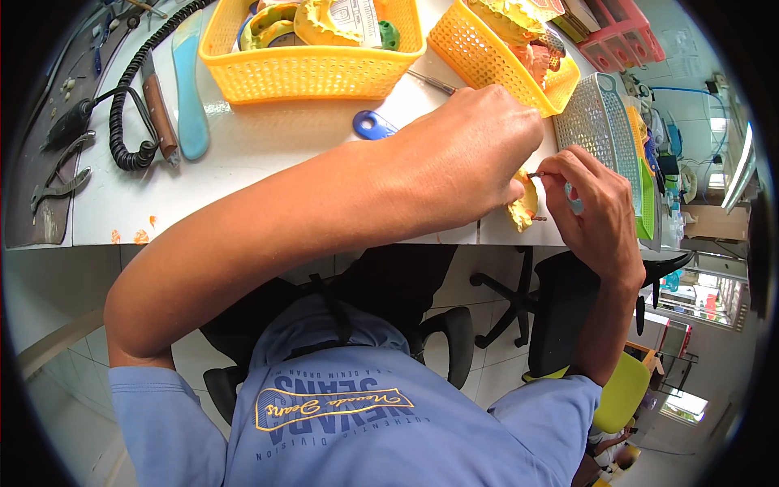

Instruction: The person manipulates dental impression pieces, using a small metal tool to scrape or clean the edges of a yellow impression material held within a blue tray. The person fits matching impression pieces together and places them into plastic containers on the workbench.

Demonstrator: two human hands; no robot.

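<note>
A small yellow dental cast (523, 204) is above the table's front edge, on the right. My left hand (479, 150) reaches across from the left with its fingers closed around it; most of those fingertips are hidden behind the back of the hand. From the cast's lower side a thin reddish-brown pin (540, 217) sticks out. My right hand (596, 203) is at the cast's right side. Its thumb and forefinger pinch a small dark pin-like piece (534, 174) against the cast's upper part.
Two yellow plastic baskets (324, 77) with dental casts stand along the back; a grey-blue basket (588, 109) is at the right. A blue ring-handled tool (372, 125) lies behind my left forearm. At left are a wooden-handled knife (160, 114), a light-blue spatula (191, 105), a coiled cord (122, 122) and pliers (61, 183).
</note>
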